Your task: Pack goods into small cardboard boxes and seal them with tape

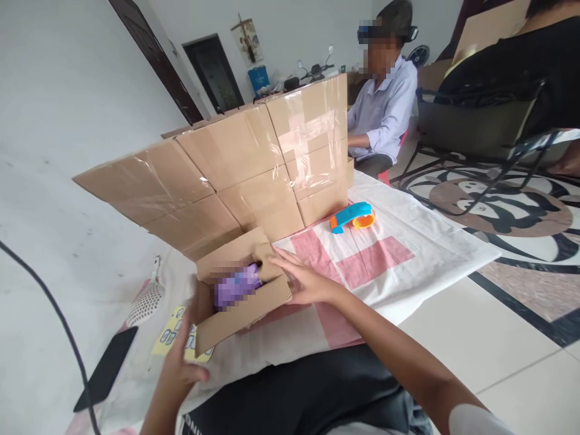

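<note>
In front of me an open cardboard box [244, 320] sits on the cloth-covered table with its flaps raised. A purple package [235, 287], partly blurred, lies inside it. At the box's right end is my right hand [306, 279], its fingers stretched out against the flap. My left hand [176, 356] is by the left end, smeared by motion, thumb and fingers apart. Whether it touches the cardboard I cannot tell. A blue and orange tape dispenser [352, 216] rests farther right on the cloth.
A taped cardboard panel [254, 163] stands behind the box. Leftward lie a yellow sheet [170, 332], a white slotted skimmer [145, 302] and a black flat object [106, 368]. A dark cable [54, 308] hangs near. One person [385, 109] sits beyond the panel, another [521, 66] at right.
</note>
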Demonstrator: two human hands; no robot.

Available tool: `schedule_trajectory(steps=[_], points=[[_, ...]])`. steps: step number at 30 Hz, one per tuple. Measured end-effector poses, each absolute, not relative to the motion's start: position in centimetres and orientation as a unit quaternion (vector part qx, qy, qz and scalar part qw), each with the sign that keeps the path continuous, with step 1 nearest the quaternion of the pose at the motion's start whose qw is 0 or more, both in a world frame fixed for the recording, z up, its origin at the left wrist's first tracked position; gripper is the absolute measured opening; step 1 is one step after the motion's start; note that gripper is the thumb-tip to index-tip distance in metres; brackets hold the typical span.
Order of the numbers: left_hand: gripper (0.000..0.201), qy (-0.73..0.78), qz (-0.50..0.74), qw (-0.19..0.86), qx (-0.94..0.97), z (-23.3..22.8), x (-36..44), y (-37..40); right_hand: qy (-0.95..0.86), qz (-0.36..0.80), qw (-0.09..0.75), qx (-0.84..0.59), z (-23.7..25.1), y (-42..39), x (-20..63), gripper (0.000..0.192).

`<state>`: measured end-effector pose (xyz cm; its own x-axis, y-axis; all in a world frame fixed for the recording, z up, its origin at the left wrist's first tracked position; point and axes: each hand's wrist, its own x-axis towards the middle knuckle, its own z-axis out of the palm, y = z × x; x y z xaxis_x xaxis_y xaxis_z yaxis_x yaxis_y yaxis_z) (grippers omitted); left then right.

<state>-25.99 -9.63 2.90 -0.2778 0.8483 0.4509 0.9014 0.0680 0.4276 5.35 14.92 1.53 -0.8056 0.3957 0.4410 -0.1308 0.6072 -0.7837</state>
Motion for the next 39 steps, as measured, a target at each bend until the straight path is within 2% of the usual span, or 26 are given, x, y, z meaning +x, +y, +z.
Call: schedule_trajectory(steps=[1,2,5,6,7,9,11,12,15,17,20,21,23,26,28,30,33,35,37,39], points=[[0.100,-0.714,-0.334,0.034,-0.614,2.0,-25.3,-9.5,-0.852,0.429,0.293,-0.065,2.2,15.2,4.7,0.084],[0.089,-0.702,-0.348,0.033,-0.621,1.5,-24.7,-9.1,-0.861,0.419,0.283,-0.060,2.8,15.5,4.2,0.073],[0.034,-0.728,-0.402,0.067,-0.551,1.9,-23.4,-7.1,-0.873,0.413,0.247,-0.071,3.8,16.5,3.4,0.047],[0.029,-0.756,-0.415,0.076,-0.500,2.5,-23.3,-6.4,-0.872,0.424,0.237,-0.065,3.8,16.8,3.4,0.045],[0.030,-0.783,-0.424,0.077,-0.449,3.2,-23.3,-5.7,-0.865,0.441,0.236,-0.053,3.7,17.1,3.4,0.046],[0.051,-0.816,-0.410,0.061,-0.403,4.9,-23.4,-4.2,-0.841,0.477,0.255,-0.032,3.3,17.4,3.3,0.050],[0.077,-0.819,-0.337,0.043,-0.462,6.7,-23.6,-2.5,-0.820,0.495,0.285,-0.032,2.7,17.4,3.0,0.052],[0.082,-0.813,-0.284,0.045,-0.507,7.5,-23.7,-1.5,-0.815,0.494,0.299,-0.036,2.5,17.3,2.8,0.051],[0.088,-0.799,-0.124,0.068,-0.584,9.9,-23.8,2.0,-0.823,0.464,0.327,-0.034,2.0,16.9,2.6,0.051],[0.092,-0.790,-0.054,0.048,-0.609,11.1,-24.1,4.1,-0.833,0.443,0.330,-0.035,1.8,16.7,3.3,0.060],[0.072,-0.773,0.006,0.046,-0.633,12.0,-24.6,5.7,-0.804,0.458,0.363,-0.113,1.1,16.7,6.3,0.080],[0.061,-0.767,0.008,0.064,-0.639,12.1,-24.6,5.5,-0.770,0.470,0.393,-0.176,0.7,16.9,7.7,0.077],[0.043,-0.743,-0.021,0.093,-0.662,11.7,-24.4,4.0,-0.665,0.487,0.454,-0.339,0.0,18.0,10.7,0.056],[0.038,-0.683,-0.095,0.070,-0.721,10.2,-22.9,0.4,-0.497,0.522,0.477,-0.504,-0.5,21.0,13.9,0.040],[0.041,-0.655,-0.098,0.048,-0.748,8.9,-21.5,-1.9,-0.437,0.564,0.469,-0.520,-0.3,23.5,14.4,0.036],[0.054,-0.665,-0.074,0.044,-0.741,8.0,-20.4,-3.3,-0.407,0.592,0.462,-0.520,0.0,25.9,13.6,0.025],[0.097,-0.689,-0.053,0.039,-0.721,7.8,-20.0,-4.0,-0.372,0.587,0.472,-0.542,0.0,28.6,11.6,0.013],[0.114,-0.661,-0.050,0.020,-0.748,8.4,-20.5,-4.1,-0.355,0.576,0.497,-0.544,-0.1,29.4,10.6,0.014],[0.105,-0.638,-0.050,-0.009,-0.768,9.4,-21.2,-4.2,-0.350,0.572,0.527,-0.521,0.0,29.3,10.3,0.018],[0.082,-0.657,-0.046,-0.046,-0.751,10.5,-21.6,-4.2,-0.351,0.584,0.553,-0.480,0.6,28.4,10.7,0.019]])
